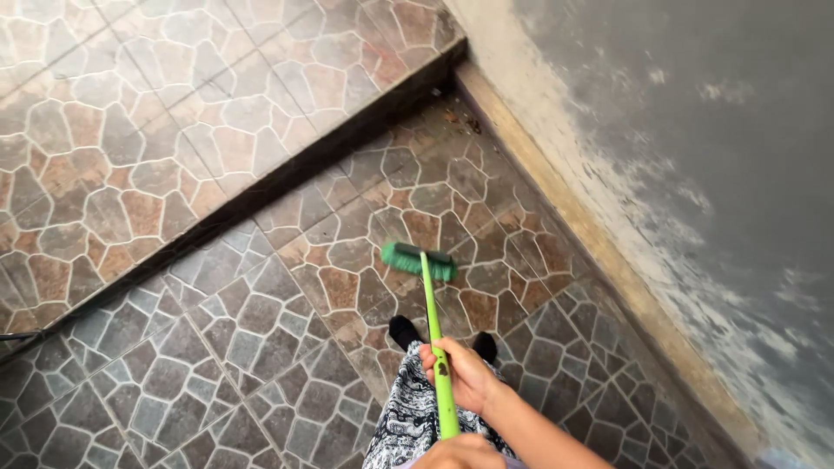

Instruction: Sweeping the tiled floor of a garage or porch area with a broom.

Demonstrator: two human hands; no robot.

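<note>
A broom with a bright green handle [432, 313] and a green-bristled head [419, 260] rests on the stone-pattern tiled floor [261, 330] just ahead of my feet. My right hand [466, 375] is wrapped around the handle partway down, its forearm running off to the lower right. My left hand [459, 453] grips the handle lower, at the bottom edge of the view, and is partly cut off. Below the hands hang my black-and-white patterned garment [404, 421] and my two dark-covered feet [403, 331].
A raised tiled step [130, 130] runs diagonally from lower left to upper middle, with a dark edge. A grey wall [695, 174] with worn, flaking paint and a pale base strip stands on the right. Small bits of debris [462, 119] lie in the far corner.
</note>
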